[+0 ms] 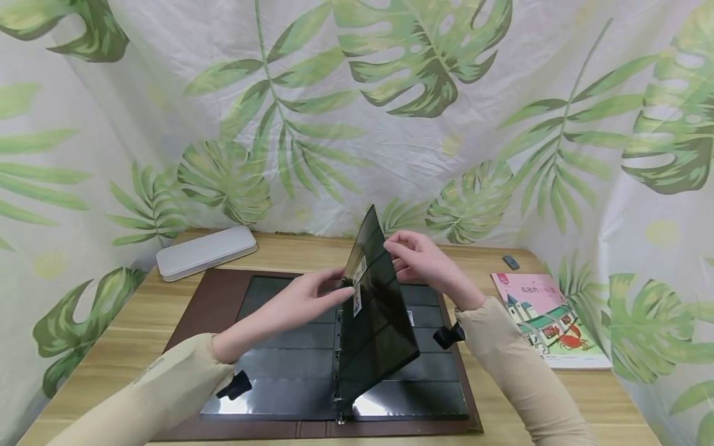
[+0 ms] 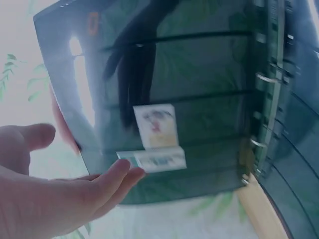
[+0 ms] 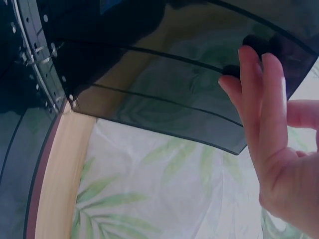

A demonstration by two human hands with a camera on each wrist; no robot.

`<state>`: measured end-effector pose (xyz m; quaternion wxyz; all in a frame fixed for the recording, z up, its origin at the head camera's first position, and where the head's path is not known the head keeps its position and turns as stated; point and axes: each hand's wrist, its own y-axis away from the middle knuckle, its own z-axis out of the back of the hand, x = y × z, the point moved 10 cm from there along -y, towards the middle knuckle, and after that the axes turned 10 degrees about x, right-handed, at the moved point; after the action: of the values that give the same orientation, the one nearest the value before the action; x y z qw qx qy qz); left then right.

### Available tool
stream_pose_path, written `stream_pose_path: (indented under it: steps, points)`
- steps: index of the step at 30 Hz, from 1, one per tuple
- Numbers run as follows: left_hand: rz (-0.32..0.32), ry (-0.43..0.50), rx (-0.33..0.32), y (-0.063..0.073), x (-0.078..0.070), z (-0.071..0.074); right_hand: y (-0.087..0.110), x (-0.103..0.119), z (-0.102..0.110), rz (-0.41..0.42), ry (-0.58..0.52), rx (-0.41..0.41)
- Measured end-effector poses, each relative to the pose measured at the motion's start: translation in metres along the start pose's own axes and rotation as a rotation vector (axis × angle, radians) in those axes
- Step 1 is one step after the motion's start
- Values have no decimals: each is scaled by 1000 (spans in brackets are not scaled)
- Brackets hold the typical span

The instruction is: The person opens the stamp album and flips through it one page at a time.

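Note:
A brown ring-bound stamp album (image 1: 192, 310) lies spread on the table with black, strip-pocketed pages. One dark, glossy page (image 1: 385, 334) stands raised from the rings, tilted to the right. Two small stamps (image 2: 158, 127) sit in its pockets on the left face. My left hand (image 1: 304, 300) reaches in from the left, thumb and fingers apart, fingertips right at the lower stamp in the left wrist view. On the page's other face, my right hand (image 1: 418, 257) touches near the outer edge with nearly straight fingers (image 3: 271, 99).
A pale, flat case (image 1: 206, 251) lies at the back left. At the right is a pink-covered book (image 1: 549, 322) with a small dark object (image 1: 510, 262) behind it. Leaf-printed cloth (image 1: 312, 155) hangs along the table's back and sides.

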<state>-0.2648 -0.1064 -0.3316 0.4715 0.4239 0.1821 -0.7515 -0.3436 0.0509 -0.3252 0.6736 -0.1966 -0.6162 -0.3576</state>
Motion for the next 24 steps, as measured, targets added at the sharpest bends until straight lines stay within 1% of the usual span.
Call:
stream_pose_path:
  steps: [3, 5, 8, 11, 13, 15, 18, 22, 24]
  points:
    - [8, 43, -2, -9, -10, -2, -6, 3, -8, 1, 40, -14]
    - [8, 55, -8, -14, -16, -2, -9, 6, -12, 4, 59, -24]
    - [12, 66, -23, -17, -23, 0, -14, 8, -18, 6, 64, -42]
    - [11, 105, -23, -18, -26, 1, -18, 10, -25, 26, 60, -42]
    - [30, 125, -24, -16, -25, 3, -19, 10, -28, 33, 74, -35]
    - [34, 132, -20, -13, -23, 4, -20, 10, -31, 44, 95, -20]
    - [50, 126, -25, -9, -17, 9, -21, 8, -33, 55, 132, -8]
    - [13, 132, -41, -2, -12, 17, -21, 2, -30, 88, 162, -7]
    - [6, 130, -54, 4, -8, 22, -20, -4, -27, 99, 177, -10]
